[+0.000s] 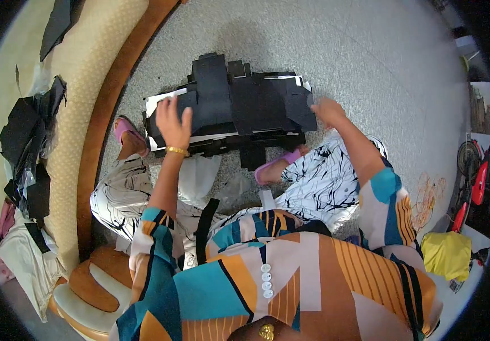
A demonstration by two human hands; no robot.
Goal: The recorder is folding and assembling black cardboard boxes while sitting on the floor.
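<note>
A low pile of black flat pieces (262, 105), perhaps card or foam sheets, lies on the floor between my feet, with white edges showing at its left end and along its back. My left hand (174, 124) is over the pile's left end with its fingers spread and nothing in them; whether it touches the pieces is unclear. At the pile's right edge is my right hand (329, 112), its fingers bent toward the corner of the top pieces. Blur and the angle hide whether those fingers grip an edge. A loose black strip (205, 230) rests by my lap.
A cream sofa (106, 45) with a wooden edge curves along the left, bearing black scraps (20, 133) and clear plastic. Clear plastic sheeting (199, 176) lies between my feet. At far right are a yellow bag (447, 254) and a red-and-black object (480, 183).
</note>
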